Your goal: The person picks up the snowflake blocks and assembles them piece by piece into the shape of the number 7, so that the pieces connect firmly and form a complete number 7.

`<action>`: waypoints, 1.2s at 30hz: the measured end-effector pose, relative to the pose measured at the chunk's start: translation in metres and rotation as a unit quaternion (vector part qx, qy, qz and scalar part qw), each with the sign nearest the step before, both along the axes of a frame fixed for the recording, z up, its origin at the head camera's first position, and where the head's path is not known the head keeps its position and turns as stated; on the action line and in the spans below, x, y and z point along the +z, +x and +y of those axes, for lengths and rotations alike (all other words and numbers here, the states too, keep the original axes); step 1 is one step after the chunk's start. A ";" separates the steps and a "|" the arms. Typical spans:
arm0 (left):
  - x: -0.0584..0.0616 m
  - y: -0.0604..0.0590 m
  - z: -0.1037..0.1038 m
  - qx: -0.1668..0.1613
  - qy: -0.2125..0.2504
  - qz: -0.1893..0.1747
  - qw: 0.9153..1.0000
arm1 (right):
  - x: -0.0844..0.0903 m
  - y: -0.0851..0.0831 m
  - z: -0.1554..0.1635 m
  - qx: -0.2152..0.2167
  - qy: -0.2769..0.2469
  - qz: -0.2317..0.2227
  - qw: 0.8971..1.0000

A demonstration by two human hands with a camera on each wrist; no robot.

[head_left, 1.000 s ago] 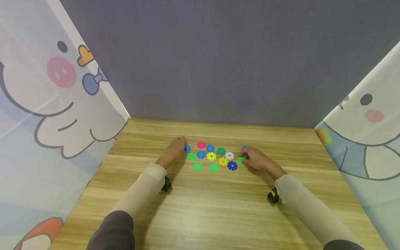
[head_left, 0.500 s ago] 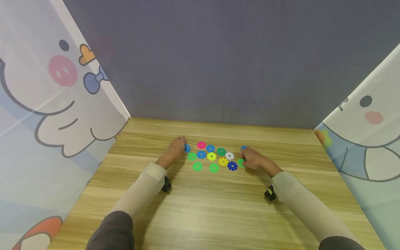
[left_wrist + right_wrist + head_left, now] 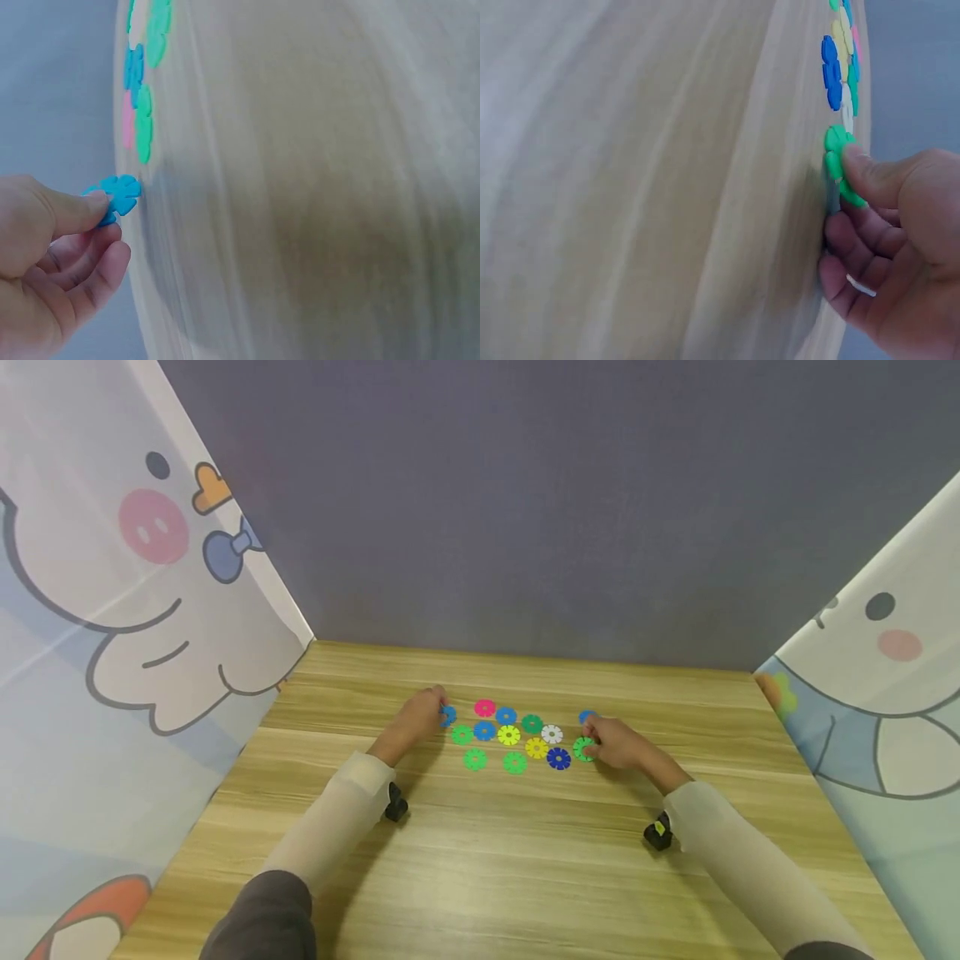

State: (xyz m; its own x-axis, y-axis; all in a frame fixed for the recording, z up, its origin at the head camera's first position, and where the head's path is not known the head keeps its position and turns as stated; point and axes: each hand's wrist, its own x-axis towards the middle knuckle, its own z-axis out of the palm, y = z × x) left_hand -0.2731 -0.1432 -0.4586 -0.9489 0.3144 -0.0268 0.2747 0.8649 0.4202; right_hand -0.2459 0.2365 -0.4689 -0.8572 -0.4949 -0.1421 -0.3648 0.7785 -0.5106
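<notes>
Sleeves (image 3: pixel 330 827), pale with dark tops, come in from eight and four o'clock, if the lime disc (image 3: pixel 509 727) is the middle of the clock. A black box (image 3: pixel 396 805) sits by the left wrist at eight, and another black box (image 3: pixel 658 833) by the right wrist at four. Under all this is the wood table (image 3: pixel 480 868).

The first green disc (image 3: pixel 514 756) lies at six, and a second green disc (image 3: pixel 476 752) at eight. At four are the yellow disc (image 3: pixel 529 747) and, farther out, the navy disc (image 3: pixel 552 754).

The right hand (image 3: pixel 621 745), at three, has its thumb on the held green disc (image 3: pixel 837 163) and its fingers curled to pinch it. I cannot tell if that disc touches the wood. The white disc (image 3: pixel 552 727) is at three too, nearer the middle.

A third green disc (image 3: pixel 456 735) is at nine. The teal disc (image 3: pixel 532 717) is at two. The left hand (image 3: pixel 417 720), past nine, pinches the held blue disc (image 3: pixel 122 196) between thumb and fingers. The pink disc (image 3: pixel 480 704) lies between ten and eleven.

At twelve stands the grey wall (image 3: pixel 517 510).
</notes>
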 end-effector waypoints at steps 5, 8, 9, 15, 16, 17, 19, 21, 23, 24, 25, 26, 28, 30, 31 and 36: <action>0.005 0.003 -0.002 -0.008 0.015 0.010 1.000 | -0.002 0.003 0.003 -0.020 -0.003 0.037 0.999; 0.006 0.005 0.002 -0.019 0.031 0.022 0.999 | 0.002 0.005 0.002 -0.026 -0.018 0.057 0.998; 0.007 0.006 0.004 -0.022 0.037 0.024 0.999 | 0.003 0.006 0.001 -0.027 -0.024 0.060 0.998; 0.013 0.017 0.020 -0.052 0.077 0.042 0.995 | 0.011 0.011 -0.011 -0.020 -0.048 0.064 0.997; 0.015 0.019 0.023 -0.059 0.087 0.044 0.993 | 0.012 0.012 -0.013 -0.021 -0.054 0.058 0.997; 0.017 0.022 0.027 -0.065 0.096 0.044 0.992 | 0.014 0.013 -0.015 -0.023 -0.061 0.049 0.997; 0.018 0.026 0.034 -0.077 0.111 0.041 0.990 | 0.016 0.015 -0.019 -0.030 -0.079 0.031 0.996; 0.019 0.028 0.040 -0.092 0.125 0.038 0.987 | 0.018 0.017 -0.022 -0.039 -0.097 0.014 0.994; 0.018 0.030 0.047 -0.103 0.131 0.036 0.985 | 0.019 0.018 -0.025 -0.049 -0.116 -0.001 0.992; 0.018 0.032 0.050 -0.108 0.132 0.036 0.985 | 0.020 0.019 -0.026 -0.052 -0.125 -0.008 0.991; 0.018 0.033 0.053 -0.112 0.134 0.035 0.984 | 0.021 0.020 -0.027 -0.055 -0.136 -0.018 0.989; 0.019 0.035 0.056 -0.115 0.136 0.034 0.983 | 0.021 0.020 -0.028 -0.058 -0.147 -0.028 0.987; 0.021 0.039 0.061 -0.119 0.135 0.030 0.983 | 0.022 0.021 -0.031 -0.063 -0.172 -0.052 0.982; 0.023 0.042 0.067 -0.124 0.137 0.027 0.982 | 0.023 0.022 -0.033 -0.066 -0.194 -0.076 0.976; 0.024 0.043 0.070 -0.128 0.137 0.028 0.982 | 0.023 0.023 -0.035 -0.069 -0.206 -0.090 0.972; 0.026 0.048 0.081 -0.141 0.137 0.043 0.979 | 0.023 0.024 -0.043 -0.101 -0.246 -0.144 0.953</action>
